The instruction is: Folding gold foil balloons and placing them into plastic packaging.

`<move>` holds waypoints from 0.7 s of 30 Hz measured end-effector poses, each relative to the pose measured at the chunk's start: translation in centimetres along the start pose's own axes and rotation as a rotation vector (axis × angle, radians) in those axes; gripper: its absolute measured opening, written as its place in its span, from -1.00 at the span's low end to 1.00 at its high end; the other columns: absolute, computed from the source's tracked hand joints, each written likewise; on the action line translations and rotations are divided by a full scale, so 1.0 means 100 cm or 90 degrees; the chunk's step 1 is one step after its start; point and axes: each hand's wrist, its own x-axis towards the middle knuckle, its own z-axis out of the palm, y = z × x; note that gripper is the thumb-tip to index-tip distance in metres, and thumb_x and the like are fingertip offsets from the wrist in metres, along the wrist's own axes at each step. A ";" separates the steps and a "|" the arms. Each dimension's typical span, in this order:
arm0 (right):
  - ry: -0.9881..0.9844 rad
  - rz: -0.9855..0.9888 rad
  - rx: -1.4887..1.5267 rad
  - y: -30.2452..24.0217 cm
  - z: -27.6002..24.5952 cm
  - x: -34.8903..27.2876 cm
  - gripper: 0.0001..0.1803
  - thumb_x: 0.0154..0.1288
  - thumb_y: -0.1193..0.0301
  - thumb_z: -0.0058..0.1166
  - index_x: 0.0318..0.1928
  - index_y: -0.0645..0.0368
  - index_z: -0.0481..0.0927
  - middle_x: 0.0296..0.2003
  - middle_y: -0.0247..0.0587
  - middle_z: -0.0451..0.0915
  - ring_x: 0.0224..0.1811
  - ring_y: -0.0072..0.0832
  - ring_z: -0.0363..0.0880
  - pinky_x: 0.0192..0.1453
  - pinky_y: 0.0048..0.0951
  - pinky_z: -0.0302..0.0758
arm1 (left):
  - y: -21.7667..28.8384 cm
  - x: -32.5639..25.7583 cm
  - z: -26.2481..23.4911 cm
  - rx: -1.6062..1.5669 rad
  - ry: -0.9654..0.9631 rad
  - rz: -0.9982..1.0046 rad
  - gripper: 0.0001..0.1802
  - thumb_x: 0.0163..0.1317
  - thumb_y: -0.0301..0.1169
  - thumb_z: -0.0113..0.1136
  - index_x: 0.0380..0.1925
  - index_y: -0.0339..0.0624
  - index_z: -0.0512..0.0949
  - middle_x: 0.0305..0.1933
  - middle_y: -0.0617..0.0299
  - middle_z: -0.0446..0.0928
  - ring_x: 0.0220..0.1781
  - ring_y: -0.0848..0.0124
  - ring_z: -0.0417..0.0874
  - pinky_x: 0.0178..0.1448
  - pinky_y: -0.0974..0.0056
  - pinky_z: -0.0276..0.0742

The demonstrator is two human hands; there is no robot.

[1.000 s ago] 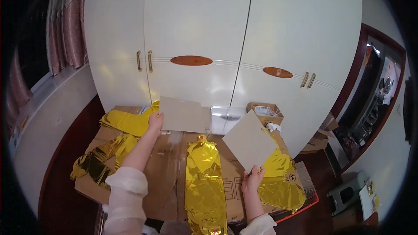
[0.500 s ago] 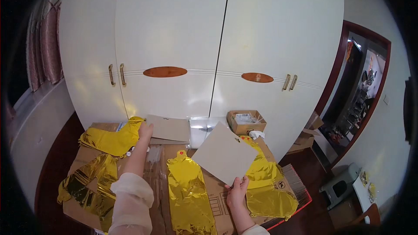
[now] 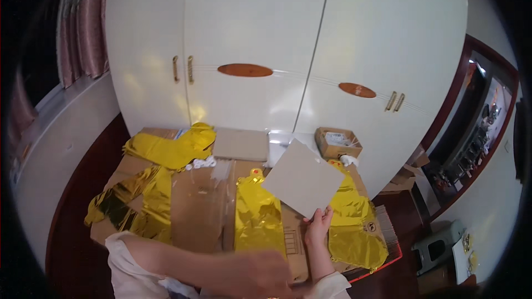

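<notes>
My right hand [image 3: 317,227] grips the lower corner of a flat greyish cardboard sheet [image 3: 303,180], tilted like a diamond above the table. My left hand [image 3: 257,274] crosses low in front of me toward the right, and motion smears its fingers. Behind it lies a flat gold foil balloon [image 3: 258,218] with a red dot at its top tab. To the right, another gold foil balloon [image 3: 357,238] is partly covered by the sheet. Two more crinkled pieces lie at the left: a far gold foil balloon [image 3: 166,149] and a nearer gold foil balloon [image 3: 152,194].
Brown cardboard [image 3: 194,199] covers the work surface. Along the back are a stack of grey cardboard sheets [image 3: 240,145], small white pieces [image 3: 203,162] and a small open carton [image 3: 339,143]. A white wardrobe [image 3: 249,16] stands behind; a grey stool [image 3: 440,243] is at the right.
My left hand has left the far-left foil balloon and swung back toward me and rightward. My right hand still holds the sheet. The view has shifted.
</notes>
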 end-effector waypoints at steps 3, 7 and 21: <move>-0.073 -0.016 -0.058 -0.004 -0.002 -0.008 -0.63 0.50 0.45 -0.17 0.26 0.07 0.22 -0.06 -0.31 0.51 -0.22 -0.56 0.56 -0.43 -0.57 0.55 | 0.040 0.006 0.015 -0.115 0.112 0.173 -0.74 0.23 -0.37 0.11 -0.09 -0.13 0.55 -0.39 0.12 0.51 -0.38 0.15 0.60 -0.29 0.12 0.57; -0.155 0.044 -0.104 -0.015 0.006 -0.031 -0.57 0.49 0.47 -0.17 0.31 0.09 0.19 -0.10 -0.25 0.53 -0.32 -0.58 0.55 -0.46 -0.58 0.53 | 0.056 -0.028 0.007 -0.213 0.136 0.123 -0.72 0.23 -0.35 0.12 -0.06 -0.14 0.54 -0.30 0.11 0.53 -0.29 0.16 0.61 -0.19 0.14 0.58; -0.274 -0.087 -0.475 0.008 -0.003 -0.059 -0.50 0.38 0.53 -0.10 0.30 0.37 0.22 0.16 0.22 0.44 0.19 -0.03 0.47 0.25 -0.22 0.38 | -0.123 -0.103 0.084 0.235 -0.052 -0.336 -0.57 0.29 -0.28 0.05 0.19 0.10 0.47 0.31 0.18 0.41 0.41 -0.01 0.29 0.41 -0.20 0.15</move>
